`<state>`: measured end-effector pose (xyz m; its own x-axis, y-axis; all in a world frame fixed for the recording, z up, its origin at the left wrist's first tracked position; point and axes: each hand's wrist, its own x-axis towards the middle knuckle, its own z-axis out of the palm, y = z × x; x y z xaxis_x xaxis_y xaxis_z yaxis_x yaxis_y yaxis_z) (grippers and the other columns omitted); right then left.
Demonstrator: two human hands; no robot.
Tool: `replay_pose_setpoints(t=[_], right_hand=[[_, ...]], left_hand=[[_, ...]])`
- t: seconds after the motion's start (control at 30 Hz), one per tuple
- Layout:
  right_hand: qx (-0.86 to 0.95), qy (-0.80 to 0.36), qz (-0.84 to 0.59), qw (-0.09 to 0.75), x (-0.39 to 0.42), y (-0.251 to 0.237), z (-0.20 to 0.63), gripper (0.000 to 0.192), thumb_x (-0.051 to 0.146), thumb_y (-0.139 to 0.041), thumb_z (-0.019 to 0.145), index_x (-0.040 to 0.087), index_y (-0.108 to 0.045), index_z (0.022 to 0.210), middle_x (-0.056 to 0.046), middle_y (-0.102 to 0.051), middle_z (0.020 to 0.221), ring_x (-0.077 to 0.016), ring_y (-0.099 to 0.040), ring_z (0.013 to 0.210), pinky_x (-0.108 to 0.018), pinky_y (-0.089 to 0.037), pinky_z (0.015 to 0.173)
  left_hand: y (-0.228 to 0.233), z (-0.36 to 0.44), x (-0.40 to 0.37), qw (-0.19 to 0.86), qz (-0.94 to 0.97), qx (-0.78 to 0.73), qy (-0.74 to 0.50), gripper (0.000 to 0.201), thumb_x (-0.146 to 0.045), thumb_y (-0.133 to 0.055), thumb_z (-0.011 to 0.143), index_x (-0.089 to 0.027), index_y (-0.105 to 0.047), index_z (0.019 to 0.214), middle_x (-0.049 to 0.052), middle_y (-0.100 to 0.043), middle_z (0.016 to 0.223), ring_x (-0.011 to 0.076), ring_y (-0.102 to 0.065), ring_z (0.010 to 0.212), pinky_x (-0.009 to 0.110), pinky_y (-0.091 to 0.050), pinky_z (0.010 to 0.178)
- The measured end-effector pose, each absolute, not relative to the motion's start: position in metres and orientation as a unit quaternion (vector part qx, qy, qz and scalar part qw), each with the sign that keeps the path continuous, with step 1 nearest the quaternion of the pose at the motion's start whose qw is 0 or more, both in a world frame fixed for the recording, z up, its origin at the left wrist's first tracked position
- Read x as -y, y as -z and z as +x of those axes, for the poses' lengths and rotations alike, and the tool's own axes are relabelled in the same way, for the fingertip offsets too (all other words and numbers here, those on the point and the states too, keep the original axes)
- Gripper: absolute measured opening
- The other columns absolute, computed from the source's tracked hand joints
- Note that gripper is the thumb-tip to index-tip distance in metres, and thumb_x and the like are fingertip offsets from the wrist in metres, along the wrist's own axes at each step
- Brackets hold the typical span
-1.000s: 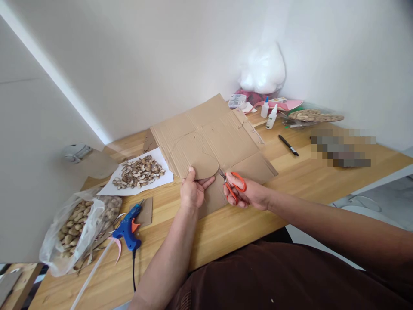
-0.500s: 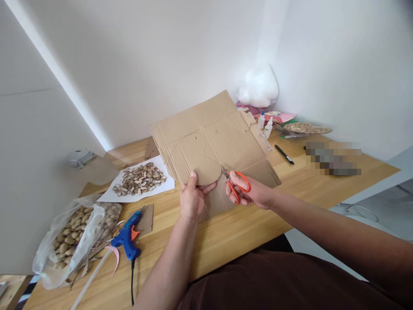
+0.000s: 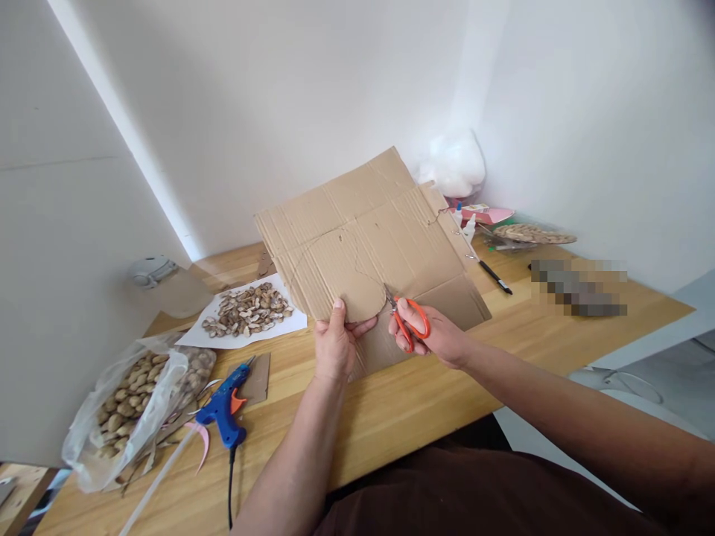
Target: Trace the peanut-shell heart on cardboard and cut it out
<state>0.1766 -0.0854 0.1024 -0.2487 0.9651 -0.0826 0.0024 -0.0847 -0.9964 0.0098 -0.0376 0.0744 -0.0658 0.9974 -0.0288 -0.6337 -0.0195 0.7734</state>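
A large sheet of corrugated cardboard (image 3: 402, 238) is held tilted above the table, with a curved pencil line drawn across it. My left hand (image 3: 337, 339) pinches its lower edge, thumb on top and fingers beneath. In my right hand (image 3: 421, 331) are scissors with orange-red handles (image 3: 425, 321). Their blades lie at the sheet's cut edge, along the drawn curve near the bottom middle. The cut edge is rounded beside my left fingers, and part of the sheet hangs lower behind it.
Left on the wooden table (image 3: 290, 447) are a blue glue gun (image 3: 226, 408), a plastic bag of peanuts (image 3: 131, 394) and shells on white paper (image 3: 249, 309). Glue bottles (image 3: 468, 227), a black pen (image 3: 495, 276) and a bagged peanut-covered piece (image 3: 533, 234) lie right. A blurred-out object (image 3: 581, 288) sits farther right.
The scissors' handles have drawn slightly closer together, with the blades at the curve. My left hand keeps its hold on the cardboard. The whole view has shifted a little.
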Motion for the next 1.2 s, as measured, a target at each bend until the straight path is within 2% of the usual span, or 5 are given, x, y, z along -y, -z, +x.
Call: replay_pose_setpoints(t=[0.23,0.5,0.87,1.03,1.2], right_hand=[[0.528,-0.586,-0.461,0.407,0.086,-0.108,0.179,0.058,0.074,-0.046,0.088,0.017,-0.054,0.077,0.003,-0.051,0.053,-0.0058,-0.034,0.042,-0.023,-0.023,0.045],[0.535,-0.594,-0.466,0.378,0.082,-0.11,0.189,0.057,0.074,-0.054,0.083,0.018,-0.053,0.074,0.003,-0.049,0.05,-0.0089,-0.04,0.048,-0.025,-0.027,0.05],[0.566,-0.568,-0.483,0.351,0.078,-0.107,0.194,0.057,0.076,-0.055,0.08,0.02,-0.05,0.07,0.005,-0.045,0.048,-0.0085,-0.035,0.046,-0.026,-0.025,0.051],[0.55,-0.586,-0.464,0.373,0.078,-0.103,0.192,0.055,0.071,-0.064,0.075,0.02,-0.046,0.068,0.006,-0.042,0.059,-0.0071,-0.036,0.048,-0.026,-0.022,0.051],[0.544,-0.586,-0.465,0.379,0.079,-0.104,0.19,0.055,0.071,-0.066,0.072,0.02,-0.044,0.068,0.005,-0.042,0.062,-0.0074,-0.038,0.05,-0.026,-0.025,0.053]], left_hand=[[-0.077,0.009,0.038,0.626,0.286,-0.326,-0.647,0.035,-0.037,-0.082,0.071,-0.015,-0.069,0.094,0.006,-0.075,0.087,0.0222,-0.073,0.077,0.043,-0.064,0.069],[-0.076,0.009,0.037,0.622,0.3,-0.344,-0.637,0.035,-0.038,-0.078,0.074,-0.014,-0.07,0.099,0.009,-0.074,0.104,0.0209,-0.072,0.082,0.044,-0.064,0.074],[-0.074,0.009,0.037,0.628,0.299,-0.35,-0.628,0.031,-0.037,-0.077,0.076,-0.014,-0.07,0.095,0.009,-0.076,0.095,0.0224,-0.074,0.079,0.045,-0.064,0.074],[-0.073,0.009,0.037,0.632,0.296,-0.349,-0.625,0.029,-0.037,-0.077,0.076,-0.013,-0.07,0.091,0.008,-0.076,0.085,0.0223,-0.074,0.072,0.042,-0.065,0.066],[-0.075,0.009,0.038,0.635,0.295,-0.342,-0.627,0.03,-0.036,-0.078,0.075,-0.013,-0.07,0.092,0.008,-0.076,0.085,0.0225,-0.074,0.072,0.042,-0.065,0.064]])
